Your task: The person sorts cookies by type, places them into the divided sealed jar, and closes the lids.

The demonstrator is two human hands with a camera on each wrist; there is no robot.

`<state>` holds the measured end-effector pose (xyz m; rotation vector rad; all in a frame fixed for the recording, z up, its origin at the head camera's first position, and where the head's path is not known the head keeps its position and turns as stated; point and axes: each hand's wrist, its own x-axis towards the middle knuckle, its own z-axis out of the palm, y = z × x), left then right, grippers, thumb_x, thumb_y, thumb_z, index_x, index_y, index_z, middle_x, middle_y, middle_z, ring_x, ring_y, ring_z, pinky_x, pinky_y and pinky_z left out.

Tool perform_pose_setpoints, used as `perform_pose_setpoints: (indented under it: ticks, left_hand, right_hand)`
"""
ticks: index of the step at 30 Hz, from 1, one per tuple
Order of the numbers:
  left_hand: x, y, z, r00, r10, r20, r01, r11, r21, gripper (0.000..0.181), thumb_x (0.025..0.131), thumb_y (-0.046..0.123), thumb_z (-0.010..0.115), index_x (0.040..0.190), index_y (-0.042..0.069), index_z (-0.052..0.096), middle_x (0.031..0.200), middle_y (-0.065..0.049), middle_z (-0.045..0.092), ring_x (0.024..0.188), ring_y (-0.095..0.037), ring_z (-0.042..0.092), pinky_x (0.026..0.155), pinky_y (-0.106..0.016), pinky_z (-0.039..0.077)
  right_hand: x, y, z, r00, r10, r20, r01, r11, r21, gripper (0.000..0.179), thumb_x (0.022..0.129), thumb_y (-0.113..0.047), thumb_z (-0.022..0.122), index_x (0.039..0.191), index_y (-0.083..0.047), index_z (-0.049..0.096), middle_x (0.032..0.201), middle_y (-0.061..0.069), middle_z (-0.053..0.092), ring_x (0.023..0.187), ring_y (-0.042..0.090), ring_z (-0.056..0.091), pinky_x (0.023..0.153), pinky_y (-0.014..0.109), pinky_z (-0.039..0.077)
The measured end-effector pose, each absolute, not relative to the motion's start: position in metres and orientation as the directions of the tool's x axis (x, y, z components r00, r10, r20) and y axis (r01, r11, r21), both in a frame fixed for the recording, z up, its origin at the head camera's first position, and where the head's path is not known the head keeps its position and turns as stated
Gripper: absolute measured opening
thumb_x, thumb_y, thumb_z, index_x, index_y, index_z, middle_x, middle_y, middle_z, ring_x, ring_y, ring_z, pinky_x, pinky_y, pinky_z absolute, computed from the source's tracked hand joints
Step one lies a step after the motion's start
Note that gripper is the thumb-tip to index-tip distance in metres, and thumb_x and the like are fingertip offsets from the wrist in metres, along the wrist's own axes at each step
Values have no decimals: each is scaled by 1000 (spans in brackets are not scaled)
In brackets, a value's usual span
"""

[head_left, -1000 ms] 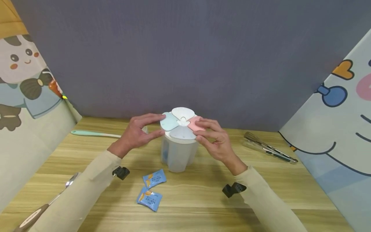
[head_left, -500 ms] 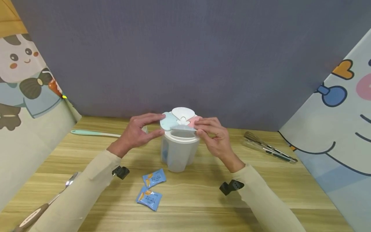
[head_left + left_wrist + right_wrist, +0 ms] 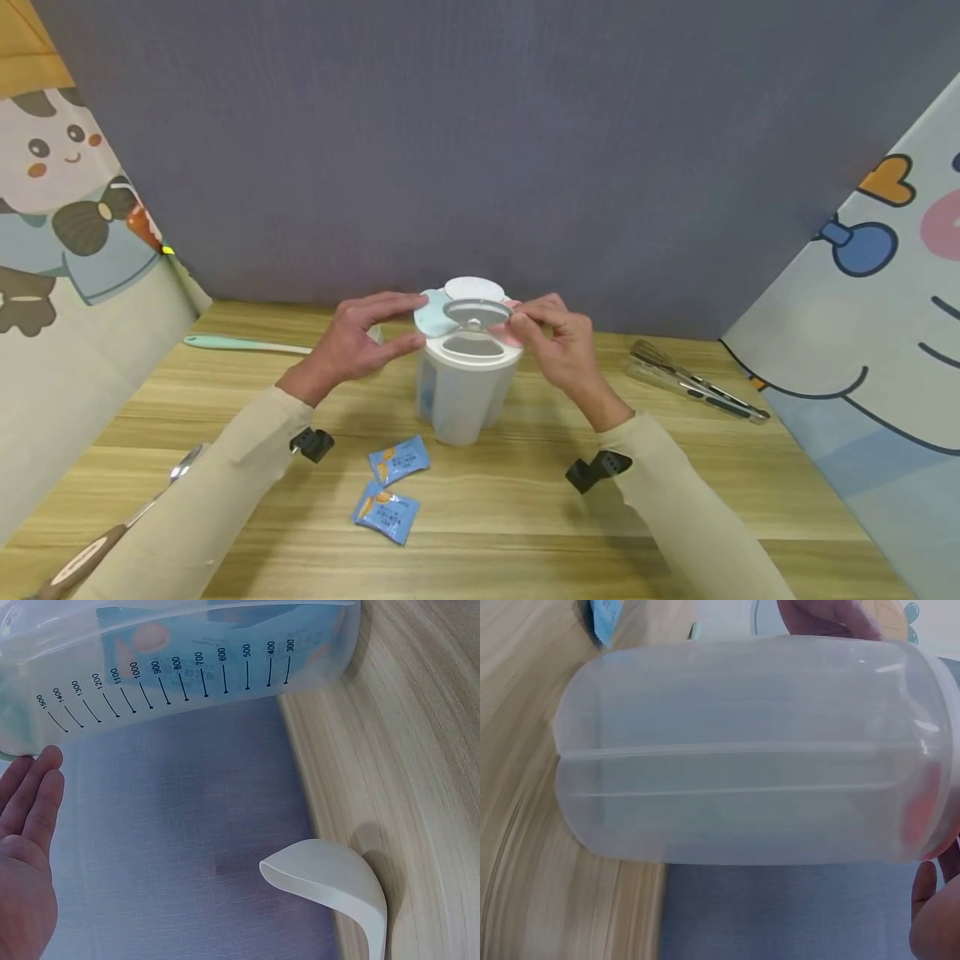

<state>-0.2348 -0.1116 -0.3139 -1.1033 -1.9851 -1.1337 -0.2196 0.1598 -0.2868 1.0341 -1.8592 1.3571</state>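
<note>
A translucent storage container (image 3: 467,400) stands at the back centre with a lid of petal-shaped flaps. Its front greyish flap (image 3: 477,312) is tipped up, baring an oval opening (image 3: 474,344). My right hand (image 3: 558,346) pinches that flap's right edge, beside the pink flap (image 3: 506,335). Straight fingers of my left hand (image 3: 348,342) touch the lid's left side at the mint flap (image 3: 435,315); its thumb lies along the rim. A blue packet (image 3: 240,649) shows inside the left compartment in the left wrist view. The compartment wall (image 3: 742,765) in the right wrist view looks clear.
Two blue snack packets (image 3: 399,460) lie in front of the container. A ladle with a mint handle (image 3: 247,344) lies behind my left hand. Metal tongs (image 3: 701,385) are at right, and a brown-handled utensil (image 3: 86,562) at left, partly under my sleeve. A grey panel (image 3: 480,150) stands behind.
The front flap, lying flat one second ago, has swung up and back with my right hand pinching it, uncovering the opening. My left hand has stayed at the lid's left side.
</note>
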Motion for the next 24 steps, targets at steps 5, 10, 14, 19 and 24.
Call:
perform_pose_setpoints:
  ticks: [5,10,14,19,24]
  left_hand:
    - [-218,-107,-297,-482,371,794,872,287,396,44,67,-7,80,108,-9,65,107,-22,65,99,-34,63,87,-35,51]
    - [-217,-107,-296,-482,377,791,875,260,410,43,68,-7,80,108,-10,64,108,-23,64,100,-35,62,87,-32,51]
    - [-217,-107,-296,-489,379,786,871,264,414,46,65,-12,79,108,-11,63,109,-23,64,100,-36,61,87,-33,51]
    - [-216,-107,-296,-493,378,783,868,267,418,47,65,-13,79,108,-11,63,109,-24,64,100,-36,61,87,-33,51]
    - [-216,-108,-296,-485,379,788,873,261,412,47,64,-12,79,108,-11,63,109,-24,64,100,-36,61,88,-33,51]
  right_hand:
    - [-217,156,-281,-584,-200,787,-812,167,-560,6,81,18,63,84,15,67,80,26,65,75,12,51,61,19,43]
    - [-213,153,-279,-632,-175,755,-774,186,-605,6,84,14,62,87,15,67,82,26,64,73,9,49,60,18,42]
    - [-218,155,-285,-645,-167,746,-764,175,-621,7,84,13,62,89,14,68,84,24,64,74,10,50,60,18,43]
    - [-226,159,-294,-656,-161,738,-755,172,-633,10,83,15,61,91,14,67,86,18,66,75,10,51,60,17,43]
    - [-216,156,-286,-636,-172,752,-771,160,-616,10,82,18,59,91,17,65,85,25,64,74,9,50,60,17,42]
